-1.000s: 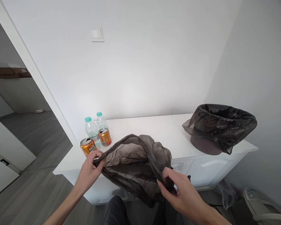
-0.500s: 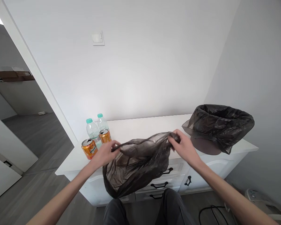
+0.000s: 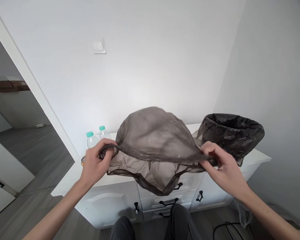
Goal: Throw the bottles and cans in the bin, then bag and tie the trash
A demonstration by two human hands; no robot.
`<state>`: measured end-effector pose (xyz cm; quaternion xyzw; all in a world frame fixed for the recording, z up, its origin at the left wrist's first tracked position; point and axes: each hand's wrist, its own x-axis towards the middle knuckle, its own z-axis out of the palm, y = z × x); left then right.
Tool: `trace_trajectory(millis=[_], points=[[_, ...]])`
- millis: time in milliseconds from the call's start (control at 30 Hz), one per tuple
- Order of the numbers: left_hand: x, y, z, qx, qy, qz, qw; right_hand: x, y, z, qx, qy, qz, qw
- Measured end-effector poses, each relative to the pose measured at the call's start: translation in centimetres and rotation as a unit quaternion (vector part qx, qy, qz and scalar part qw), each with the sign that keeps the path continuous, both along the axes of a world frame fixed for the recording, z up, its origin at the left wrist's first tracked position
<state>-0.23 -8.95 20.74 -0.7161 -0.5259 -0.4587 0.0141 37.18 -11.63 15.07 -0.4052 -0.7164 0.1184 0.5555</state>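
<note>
A thin dark grey plastic bag (image 3: 155, 133) is stretched between my two hands above the cabinet's front edge. Its far side balloons upward, and the near rim sags below it, so the mouth faces me. My left hand (image 3: 96, 160) pinches one end of the rim, with the fingers closed on it. At the other end, my right hand (image 3: 221, 166) grips the rim between thumb and fingers. Just behind my left hand stand two clear bottles with green caps (image 3: 90, 134); a sliver of an orange can (image 3: 82, 161) shows beside it, and the rest is hidden.
A bin lined with a black bag (image 3: 232, 136) stands on the right of the white cabinet (image 3: 112, 201), which has black handles. A wall rises behind it. On the floor lie a black cable (image 3: 226, 224) and a clear plastic bag (image 3: 245, 213). A doorway opens at left.
My hands have moved farther apart and pulled the bag wide. Its body has swung up and filled with air, where it hung down before. The cans are now mostly hidden behind my left hand.
</note>
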Motion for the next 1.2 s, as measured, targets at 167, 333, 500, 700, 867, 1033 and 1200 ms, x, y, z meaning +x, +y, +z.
trace_trajectory(millis=[167,333,500,700,867,1033,1200], points=[[-3.4,1.5,-2.9,-0.13,0.074,-0.08,0.985,-0.2,0.2,-3.4,-0.137,-0.113,0.09,0.98],[-5.7,2.1,-4.3,-0.15,0.132,-0.101,0.974,-2.8,-2.3,-4.3,-0.24,-0.204,0.083,0.945],[-6.8,2.4,-6.0,-0.202,0.169,-0.103,0.959,-4.0,-5.4,-0.3,-0.376,-0.199,0.318,0.847],[-6.6,1.1,-6.8,-0.26,0.21,-0.118,0.935,-1.8,3.1,0.6,-0.349,-0.002,0.227,0.909],[-6.2,-0.1,-7.8,-0.285,0.239,-0.112,0.921,-1.4,12.9,-6.1,-0.328,-0.029,0.069,0.942],[-6.6,-0.4,-8.8,-0.29,0.282,-0.115,0.907,-2.4,15.3,-8.5,-0.462,-0.048,0.17,0.869],[-7.0,-0.7,-8.9,-0.29,0.301,-0.111,0.902,-4.4,14.5,-7.0,-0.514,-0.069,0.283,0.807]])
